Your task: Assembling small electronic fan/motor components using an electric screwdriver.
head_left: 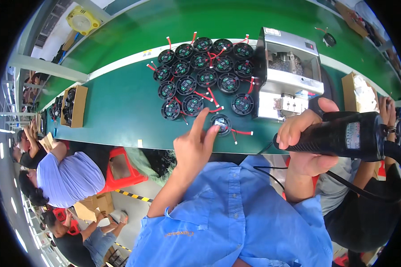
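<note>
My right hand [305,138] is wrapped round a black electric screwdriver [334,135], held level above the table's front edge, with its cord trailing behind. My left hand [194,144] has its index finger stretched out and its thumb apart, the thumb tip at the edge of a round black part [225,121] with red wires [243,132]. Whether the thumb presses on it, I cannot tell. Beyond it lie several like parts [206,78] in loose rows, showing small circuit boards and red leads with white plugs.
A metal screw feeder [289,80] stands right of the parts. A cardboard box [78,107] with black parts is at the left, another box [349,91] with white material at the right. A green belt [142,26] runs behind the table [116,111]. Other people sit on both sides.
</note>
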A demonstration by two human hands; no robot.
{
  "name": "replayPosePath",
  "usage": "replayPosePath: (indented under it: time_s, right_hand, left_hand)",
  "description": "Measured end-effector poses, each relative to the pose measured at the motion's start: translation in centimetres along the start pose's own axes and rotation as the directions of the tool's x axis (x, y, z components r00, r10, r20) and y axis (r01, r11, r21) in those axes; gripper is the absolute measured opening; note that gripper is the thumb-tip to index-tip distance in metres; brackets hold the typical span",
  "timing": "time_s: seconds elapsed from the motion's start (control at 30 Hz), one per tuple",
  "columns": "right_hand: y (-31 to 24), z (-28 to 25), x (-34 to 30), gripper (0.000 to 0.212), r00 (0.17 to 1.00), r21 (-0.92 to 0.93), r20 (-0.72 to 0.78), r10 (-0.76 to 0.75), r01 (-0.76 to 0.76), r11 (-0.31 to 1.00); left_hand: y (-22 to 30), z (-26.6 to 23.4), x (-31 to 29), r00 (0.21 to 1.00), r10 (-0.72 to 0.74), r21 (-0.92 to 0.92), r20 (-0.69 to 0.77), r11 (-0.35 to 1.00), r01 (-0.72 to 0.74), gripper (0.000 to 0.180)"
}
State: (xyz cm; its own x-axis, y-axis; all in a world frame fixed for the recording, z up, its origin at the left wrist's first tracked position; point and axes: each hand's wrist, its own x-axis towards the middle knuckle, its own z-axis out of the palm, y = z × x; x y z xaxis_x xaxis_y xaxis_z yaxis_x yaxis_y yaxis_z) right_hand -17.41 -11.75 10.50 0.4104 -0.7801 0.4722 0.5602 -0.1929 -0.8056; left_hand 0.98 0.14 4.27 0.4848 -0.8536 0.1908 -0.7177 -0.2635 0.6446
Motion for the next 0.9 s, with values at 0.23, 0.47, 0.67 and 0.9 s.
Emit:
replayPosePath:
  time_s: [0.23, 0.47, 0.67, 0.9]
  right_hand:
    - [0.3, -0.5, 0.4, 0.097, 1.000, -0.007, 0.016, -0.005, 0.005, 1.000]
    - [0.7, -0.9, 0.2, 0.096, 0.999, 0.009, 0.039, -0.012, 0.011, 1.000]
    - [0.9, -0.9, 0.4, 0.097, 0.999, -0.010, 0.048, 0.007, -0.007, 1.000]
    - [1.0, -0.5, 0.8, 0.096, 0.999, -0.013, 0.026, 0.025, -0.025, 1.000]
  left_hand:
    - [0.3, -0.6, 1.2, 0.881, 0.473, 0.167, -0.001, 0.869, -0.466, 0.028]
    - [-0.3, -1.2, 3.8, 0.875, 0.482, 0.309, -0.041, 0.839, -0.448, 0.028]
    - [-0.6, -1.1, 3.9, 0.879, 0.472, 0.378, -0.066, 0.827, -0.416, 0.028]
    - [-1.6, -0.9, 4.8, 0.876, 0.477, 0.369, -0.079, 0.830, -0.419, 0.033]
